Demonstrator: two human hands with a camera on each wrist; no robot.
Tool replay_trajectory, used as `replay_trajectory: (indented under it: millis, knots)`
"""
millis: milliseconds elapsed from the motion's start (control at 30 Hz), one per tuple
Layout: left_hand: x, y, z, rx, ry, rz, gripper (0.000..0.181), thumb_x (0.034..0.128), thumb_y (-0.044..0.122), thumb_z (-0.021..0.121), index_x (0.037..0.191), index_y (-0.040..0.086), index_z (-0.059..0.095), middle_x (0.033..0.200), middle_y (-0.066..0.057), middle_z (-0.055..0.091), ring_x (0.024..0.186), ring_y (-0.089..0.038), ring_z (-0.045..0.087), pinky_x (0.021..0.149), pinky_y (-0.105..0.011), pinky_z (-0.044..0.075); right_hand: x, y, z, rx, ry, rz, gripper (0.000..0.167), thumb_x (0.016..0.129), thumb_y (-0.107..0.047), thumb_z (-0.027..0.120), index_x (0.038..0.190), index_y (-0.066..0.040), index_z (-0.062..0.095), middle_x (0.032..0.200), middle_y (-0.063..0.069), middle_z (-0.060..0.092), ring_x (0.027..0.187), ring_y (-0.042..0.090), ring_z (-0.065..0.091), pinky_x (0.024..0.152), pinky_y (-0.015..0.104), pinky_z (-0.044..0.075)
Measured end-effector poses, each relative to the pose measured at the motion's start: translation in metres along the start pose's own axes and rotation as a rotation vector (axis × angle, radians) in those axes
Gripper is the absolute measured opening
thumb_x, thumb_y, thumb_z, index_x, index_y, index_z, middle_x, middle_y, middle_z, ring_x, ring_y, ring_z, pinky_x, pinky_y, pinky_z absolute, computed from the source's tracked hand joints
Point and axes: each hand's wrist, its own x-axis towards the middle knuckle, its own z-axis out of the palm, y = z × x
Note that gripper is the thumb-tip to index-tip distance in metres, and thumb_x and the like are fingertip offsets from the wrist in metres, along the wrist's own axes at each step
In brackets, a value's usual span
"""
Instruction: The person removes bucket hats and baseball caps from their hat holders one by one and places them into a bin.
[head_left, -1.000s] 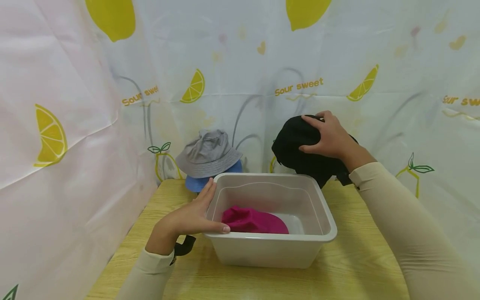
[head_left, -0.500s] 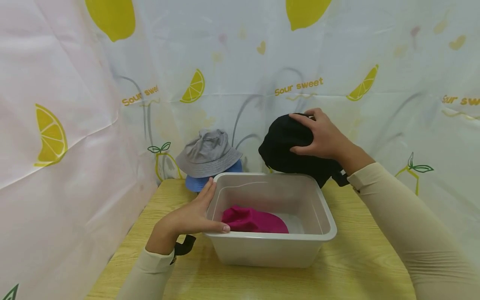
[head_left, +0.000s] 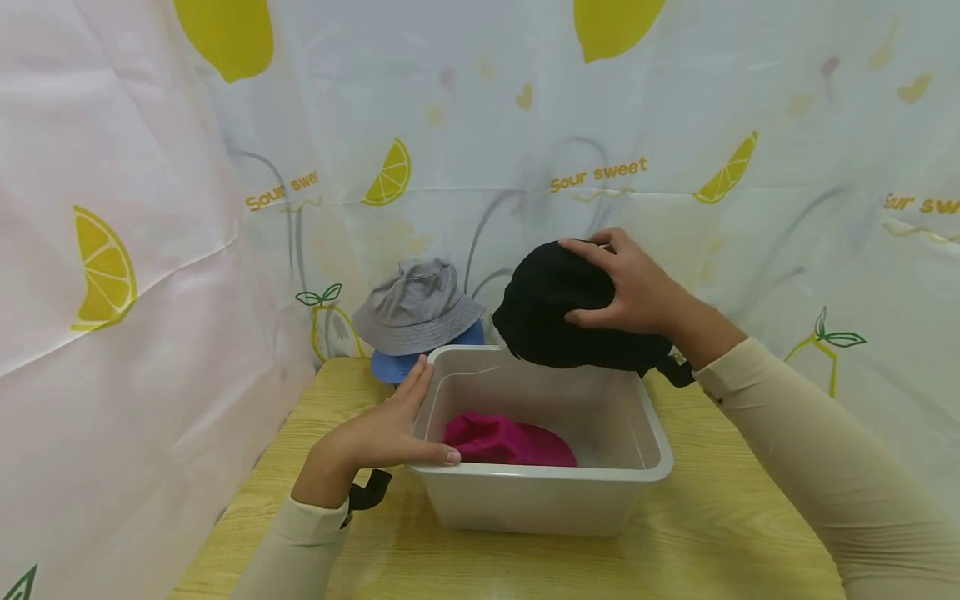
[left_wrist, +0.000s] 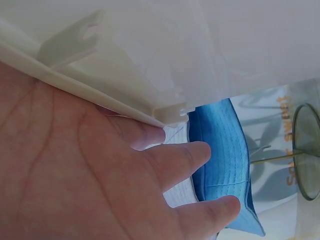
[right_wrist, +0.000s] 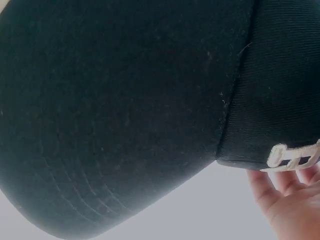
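My right hand (head_left: 637, 287) grips a black baseball cap (head_left: 551, 304) by its crown, above the back rim of a pale plastic bin. White embroidery shows on the cap (right_wrist: 100, 110) in the right wrist view, where its brim fills much of the picture. With fingers extended, my left hand (head_left: 382, 433) rests on the left side of the bin (head_left: 532, 500), thumb at the front corner. Inside the bin lies a magenta cap (head_left: 502, 440). A grey bucket hat (head_left: 420, 308) sits atop a blue hat (head_left: 393, 368) behind the bin's left corner.
The bin stands on a wood-grain table (head_left: 712, 500). A white curtain (head_left: 480, 108) printed with lemons hangs close behind the table and along its left side. In the left wrist view, the blue hat (left_wrist: 222, 150) is just beyond my fingertips.
My right hand has carried the black cap leftward, and it now hangs lower over the back rim of the bin. The left hand and the bin have stayed in place.
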Motion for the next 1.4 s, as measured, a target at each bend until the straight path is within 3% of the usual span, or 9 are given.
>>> replay_trajectory:
  millis: [300, 567, 833, 1133, 1400]
  knots:
    - [-0.006, 0.001, -0.001, 0.018, 0.005, 0.005, 0.138, 0.0752, 0.07, 0.08, 0.167, 0.017, -0.009, 0.174, 0.001, -0.019, 0.161, -0.032, -0.002, 0.124, -0.061, 0.024, -0.003, -0.024, 0.009, 0.041, -0.022, -0.059, 0.095, 0.074, -0.043, 0.092, 0.155, -0.023, 0.049, 0.131, 0.015, 0.049, 0.12, 0.028, 0.049, 0.099, 0.05, 0.048]
    - [0.002, 0.003, 0.001, 0.031, 0.002, 0.044, 0.137, 0.0762, 0.07, 0.079, 0.167, 0.016, -0.007, 0.174, 0.0, -0.019, 0.162, -0.029, -0.003, 0.125, -0.057, 0.024, -0.011, -0.038, 0.013, 0.029, -0.078, -0.026, 0.096, 0.075, -0.048, 0.09, 0.157, -0.029, 0.046, 0.133, 0.012, 0.048, 0.116, 0.027, 0.053, 0.096, 0.05, 0.05]
    - [0.0, 0.0, 0.002, 0.034, 0.002, 0.043, 0.135, 0.0782, 0.069, 0.078, 0.167, 0.014, -0.008, 0.174, -0.002, -0.019, 0.162, -0.033, -0.001, 0.124, -0.059, 0.026, -0.011, -0.057, 0.024, 0.028, -0.152, -0.01, 0.096, 0.077, -0.056, 0.087, 0.159, -0.035, 0.041, 0.134, 0.009, 0.049, 0.114, 0.024, 0.057, 0.095, 0.046, 0.051]
    - [-0.001, 0.001, 0.002, 0.019, -0.006, 0.023, 0.137, 0.0765, 0.07, 0.079, 0.167, 0.017, -0.009, 0.173, 0.002, -0.02, 0.161, -0.028, -0.003, 0.126, -0.056, 0.023, -0.014, -0.062, 0.031, 0.036, -0.181, -0.027, 0.096, 0.079, -0.059, 0.084, 0.16, -0.038, 0.038, 0.136, 0.007, 0.049, 0.119, 0.023, 0.056, 0.097, 0.046, 0.051]
    - [-0.001, 0.001, 0.001, 0.0, -0.012, 0.01, 0.136, 0.0769, 0.07, 0.079, 0.167, 0.018, -0.009, 0.173, -0.001, -0.02, 0.161, -0.033, 0.0, 0.124, -0.059, 0.024, -0.015, -0.071, 0.037, 0.069, -0.222, -0.044, 0.094, 0.08, -0.062, 0.082, 0.16, -0.038, 0.038, 0.134, 0.006, 0.049, 0.116, 0.023, 0.056, 0.095, 0.046, 0.053]
